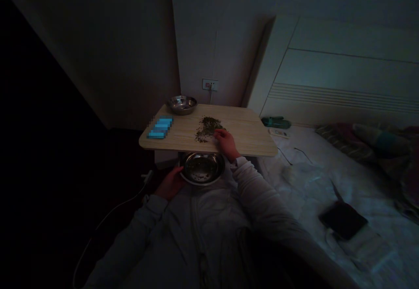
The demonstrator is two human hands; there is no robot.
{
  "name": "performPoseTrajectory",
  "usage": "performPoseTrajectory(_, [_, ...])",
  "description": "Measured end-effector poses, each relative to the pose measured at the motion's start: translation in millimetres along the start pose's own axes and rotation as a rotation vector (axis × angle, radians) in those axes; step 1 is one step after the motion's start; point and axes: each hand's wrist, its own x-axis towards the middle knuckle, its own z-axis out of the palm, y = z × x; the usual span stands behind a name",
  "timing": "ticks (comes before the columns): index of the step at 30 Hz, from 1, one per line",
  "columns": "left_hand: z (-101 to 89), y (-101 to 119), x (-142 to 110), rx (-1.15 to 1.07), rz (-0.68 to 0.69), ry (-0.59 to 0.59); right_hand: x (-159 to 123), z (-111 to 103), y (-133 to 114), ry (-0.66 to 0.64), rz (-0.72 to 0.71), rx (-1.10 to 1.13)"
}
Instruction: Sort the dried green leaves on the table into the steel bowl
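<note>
A loose heap of small greenish-brown bits (209, 127), perhaps seeds or beans, lies spread on the light wooden table (252, 125). My right hand (226, 142) is at the heap's near right edge, its fingers curled in; whether a bit sits between them is too small to tell. Below the table's front edge, my left hand (172, 183) grips the left rim of a steel bowl (203, 181). That bowl is at my lap and has a few small bits scattered over its bottom. A second steel bowl (182, 105) stands at the table's back left corner.
A phone with a blurred screen (160, 127) lies on the table's left side. A wall socket (210, 84) is behind the table. To the right is a bed (294, 184) with a dark square item (343, 220). A white cable (108, 215) runs along the left.
</note>
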Motion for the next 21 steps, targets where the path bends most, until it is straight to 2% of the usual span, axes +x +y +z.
performPoseTrajectory(6, [0.8, 0.6, -0.1, -0.018, 0.016, 0.006, -1.6, 0.2, -2.9, -0.032, 0.007, 0.040])
performPoseTrajectory(12, [-2.5, -0.2, 2.8, -0.022, 0.017, 0.003, 0.7, 0.9, 4.6, -0.040, -0.041, 0.041])
performPoseTrajectory(16, [1.8, 0.6, -0.8, -0.013, 0.007, 0.027, 1.2, 1.5, 5.8, -0.013, -0.049, 0.012])
performPoseTrajectory(21, [5.6, 1.7, -4.5, -0.021, 0.002, 0.039, 1.0, 0.6, 5.6, -0.038, -0.038, 0.008])
